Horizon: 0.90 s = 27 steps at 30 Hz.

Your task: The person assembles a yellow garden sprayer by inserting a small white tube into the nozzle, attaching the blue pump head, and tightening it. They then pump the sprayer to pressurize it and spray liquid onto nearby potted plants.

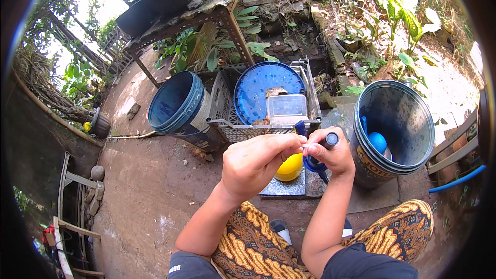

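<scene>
Both my hands are raised in front of me, fingertips meeting. My left hand is closed in a pinch, thumb and forefinger pressed together at the other hand's fingertips. Whatever small thing lies between them is too small to name. My right hand wraps round a dark cylinder with a grey rounded end, its thumb and forefinger also pinching. A blue part with a black tip shows just below that hand. Beneath the hands a yellow rounded container stands on a grey speckled slab; its top is hidden.
Ahead is a grey plastic crate with a blue round lid and a clear plastic box. Open buckets stand either side: a blue-rimmed bucket left, a dark bucket holding a blue object right. A metal-legged table stands behind.
</scene>
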### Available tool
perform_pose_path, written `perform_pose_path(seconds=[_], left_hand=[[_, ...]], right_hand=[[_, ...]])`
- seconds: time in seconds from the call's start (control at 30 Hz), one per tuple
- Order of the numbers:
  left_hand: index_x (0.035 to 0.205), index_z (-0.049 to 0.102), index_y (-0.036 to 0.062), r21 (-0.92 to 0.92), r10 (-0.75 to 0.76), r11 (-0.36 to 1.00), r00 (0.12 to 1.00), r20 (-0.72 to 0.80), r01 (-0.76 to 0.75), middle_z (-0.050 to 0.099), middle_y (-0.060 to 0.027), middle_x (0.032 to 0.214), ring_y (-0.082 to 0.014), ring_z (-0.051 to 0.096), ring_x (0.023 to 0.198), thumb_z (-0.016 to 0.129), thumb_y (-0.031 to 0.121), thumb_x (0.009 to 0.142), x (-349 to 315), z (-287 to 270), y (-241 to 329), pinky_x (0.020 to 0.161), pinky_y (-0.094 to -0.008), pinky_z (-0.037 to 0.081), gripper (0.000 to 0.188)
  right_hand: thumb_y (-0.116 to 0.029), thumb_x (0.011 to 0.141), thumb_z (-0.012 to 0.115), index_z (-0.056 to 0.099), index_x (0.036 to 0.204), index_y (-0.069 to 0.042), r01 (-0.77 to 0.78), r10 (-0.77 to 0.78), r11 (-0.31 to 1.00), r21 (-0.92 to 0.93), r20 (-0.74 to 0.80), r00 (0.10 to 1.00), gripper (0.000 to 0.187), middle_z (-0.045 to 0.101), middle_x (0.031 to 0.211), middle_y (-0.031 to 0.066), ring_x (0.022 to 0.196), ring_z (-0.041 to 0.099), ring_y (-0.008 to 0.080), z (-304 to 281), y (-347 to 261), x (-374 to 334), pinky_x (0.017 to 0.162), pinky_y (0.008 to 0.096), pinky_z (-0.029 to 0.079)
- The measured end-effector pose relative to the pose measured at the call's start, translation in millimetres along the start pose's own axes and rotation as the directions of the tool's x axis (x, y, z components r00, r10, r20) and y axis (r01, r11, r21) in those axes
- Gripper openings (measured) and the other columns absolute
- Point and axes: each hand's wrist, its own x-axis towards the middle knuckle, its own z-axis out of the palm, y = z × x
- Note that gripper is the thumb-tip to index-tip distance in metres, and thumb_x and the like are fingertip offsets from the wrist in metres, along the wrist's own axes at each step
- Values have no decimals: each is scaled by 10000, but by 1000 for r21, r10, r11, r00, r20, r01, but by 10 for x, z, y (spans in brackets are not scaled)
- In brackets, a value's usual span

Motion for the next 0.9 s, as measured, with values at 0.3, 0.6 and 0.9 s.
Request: perform_pose_path(seconds=[0.3,0.6,0.9], left_hand=[[1031,730,0,-20,3,1000,998,-68,-4,777,-99,921,-199,769,793,764,-62,806,-79,38,-115,719,-297,623,236],[1009,719,-6,-5,-52,999,995,-79,52,775,-104,924,-201,769,817,763,-67,809,-47,31,-103,732,-301,623,213],[963,696,6,31,-56,998,998,23,55,777,-146,897,-234,781,850,736,-61,861,-8,-31,-102,742,-320,629,128]], right_hand=[[-180,877,818,764,839,9,-25,25,1000,-3,-12,1000,201,734,766,56,728,650,104,2,-21,-6,689,257,496],[-268,861,842,747,788,-9,32,-33,999,-18,-55,998,285,672,675,19,536,509,48,100,-14,24,474,219,345],[-189,865,830,760,838,11,-63,61,995,-77,-30,998,214,736,781,47,725,646,98,12,-16,-4,680,257,495]])
